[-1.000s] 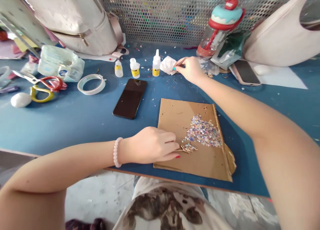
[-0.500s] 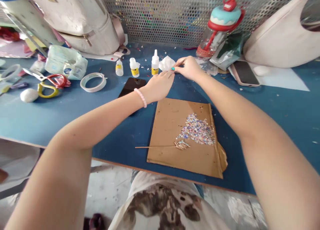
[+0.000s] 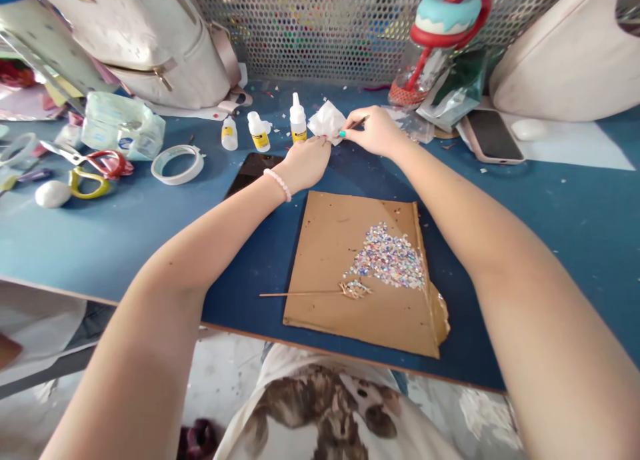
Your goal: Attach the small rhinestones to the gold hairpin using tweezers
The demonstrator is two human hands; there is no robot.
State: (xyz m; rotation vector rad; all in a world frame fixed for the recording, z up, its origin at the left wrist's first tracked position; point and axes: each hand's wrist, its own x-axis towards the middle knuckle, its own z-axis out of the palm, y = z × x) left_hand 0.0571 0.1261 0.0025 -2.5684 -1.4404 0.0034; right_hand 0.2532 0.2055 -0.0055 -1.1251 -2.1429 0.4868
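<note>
My left hand [image 3: 305, 163] reaches to the back of the blue table and pinches the edge of a crumpled white tissue [image 3: 326, 121]. My right hand [image 3: 376, 131] is closed on a thin stick tool [image 3: 358, 122] whose tip meets the tissue. Nearer to me lies a brown cardboard sheet [image 3: 325, 260] with a heap of shiny sequins [image 3: 389, 257]. A gold hairpin-like stick [image 3: 310, 292] with a decorated end lies loose on the cardboard's front left, held by no one.
Three small glue bottles [image 3: 260, 132] stand by the tissue, a dark phone [image 3: 249, 169] beside my left wrist. A tape roll [image 3: 177, 165], scissors [image 3: 90, 163] and a wipes pack [image 3: 120, 125] lie left. A second phone [image 3: 493, 135], water bottle [image 3: 440, 40] and bags stand behind.
My left hand let go of the gold stick on the cardboard, moved up to the back of the table and took hold of the tissue. My right hand stayed by the tissue.
</note>
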